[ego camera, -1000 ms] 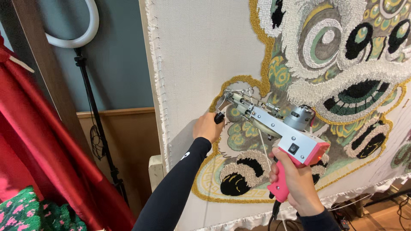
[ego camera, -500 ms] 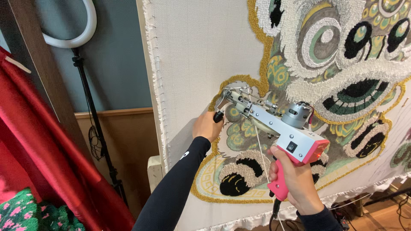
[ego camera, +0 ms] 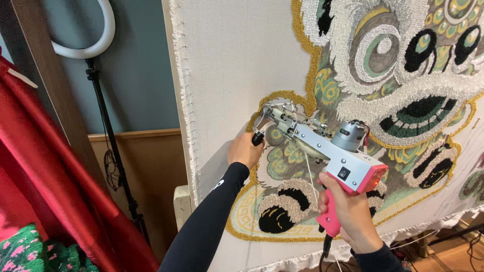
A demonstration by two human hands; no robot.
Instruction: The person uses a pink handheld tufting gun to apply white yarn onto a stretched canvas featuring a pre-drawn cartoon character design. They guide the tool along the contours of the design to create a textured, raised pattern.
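Two hands are being used on a tufting gun [ego camera: 322, 146] at frame centre: its pink grip is being clenched by the right hand [ego camera: 348, 214], its black front handle wrapped by the left hand [ego camera: 245, 149] (fingers curled shut), its tip being pressed against the tufted cloth [ego camera: 242, 65].

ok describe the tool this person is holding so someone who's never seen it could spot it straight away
Start at the big cream cloth stretched upright, tufted with a lion-dance face. Against its lower middle sits the tufting gun: a silver metal body, its needle end on the cloth. The right hand grips its bright pink handle and the left hand its black front knob; nothing else nearby is pink and silver.
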